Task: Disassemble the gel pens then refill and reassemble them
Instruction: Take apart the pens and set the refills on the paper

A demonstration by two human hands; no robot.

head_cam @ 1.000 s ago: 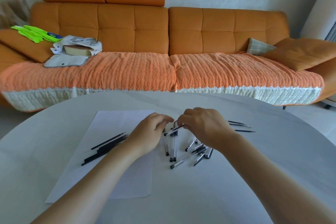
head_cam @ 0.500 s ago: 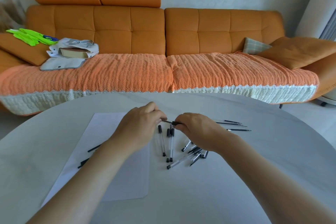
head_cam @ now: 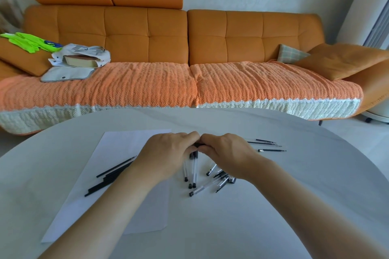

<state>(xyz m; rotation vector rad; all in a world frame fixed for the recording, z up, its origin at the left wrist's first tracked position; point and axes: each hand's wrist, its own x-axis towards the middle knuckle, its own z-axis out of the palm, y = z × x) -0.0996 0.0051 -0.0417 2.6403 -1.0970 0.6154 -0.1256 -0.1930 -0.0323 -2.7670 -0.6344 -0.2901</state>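
Both hands meet over the white worktop [head_cam: 273, 206], left hand [head_cam: 168, 153] and right hand [head_cam: 227, 151] each in a narrow grip on one dark pen piece [head_cam: 197, 144] (mostly hidden by fingers). Clear pen barrels [head_cam: 194, 169] lie just below; black refills [head_cam: 111, 173] rest on paper [head_cam: 126, 143]. No writing is legible.

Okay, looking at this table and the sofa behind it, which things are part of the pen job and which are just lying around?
Part of the job:
- pen held between left hand and right hand
- clear pens on the table
- black refills on the paper
- loose refills to the right

Just lying about:
- green gloves
- book
- cushion on the sofa
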